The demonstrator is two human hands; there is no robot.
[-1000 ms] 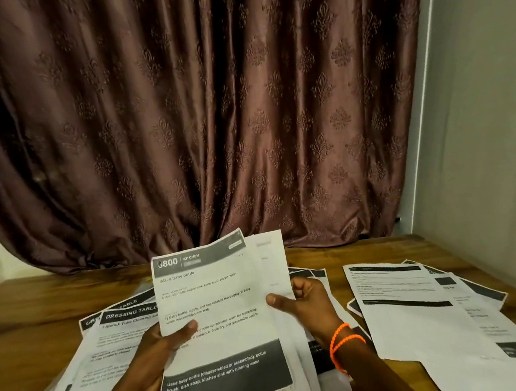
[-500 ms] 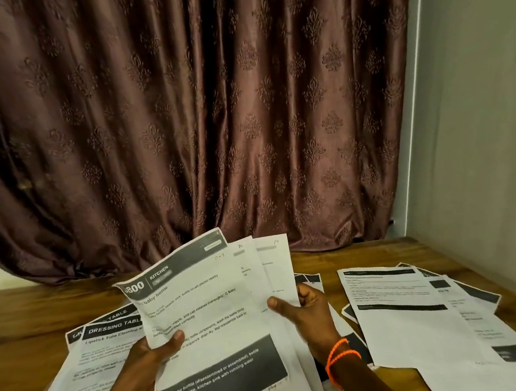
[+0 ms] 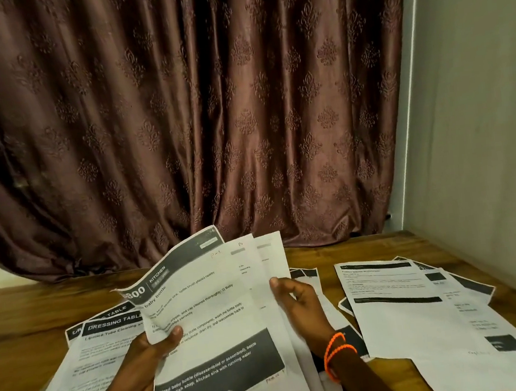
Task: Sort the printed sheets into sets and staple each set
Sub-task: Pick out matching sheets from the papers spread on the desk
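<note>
Person holds a fanned set of printed sheets (image 3: 218, 319) above the wooden tabletop (image 3: 19, 313), tilted up toward the camera. Left hand (image 3: 143, 360) grips the set's left edge, thumb curled over the front page, fingers hidden behind the paper. Right hand (image 3: 298, 305) grips the right edge, thumb on the front near the fan, fingers curled behind the sheets. Front page has a dark header reading "800 KITCHEN" and a "baby bottle" title, plus a dark block at the bottom with white text about a used baby bottle, brush, dish soap and kitchen sink; its top left corner curls forward. At least two more pages fan out behind it to the upper right, with small handwritten marks near their tops, too small to read reliably. Orange bead bracelet (image 3: 338, 354) on the right wrist. On the tabletop to the left, partly under the left hand, lies a loose pile of sheets (image 3: 94, 346) headed "DRESSING TABLE", overlapped and skewed. To the right, well apart from the held set, lies a second spread of sheets (image 3: 419, 315), the top one mostly white with dark bars, others sticking out beneath it at angles. More sheets (image 3: 310, 274) lie flat behind the right hand, only dark header corners showing. Brown patterned curtain (image 3: 198, 112) hangs behind the tabletop; plain wall (image 3: 488, 110) on the right.
</note>
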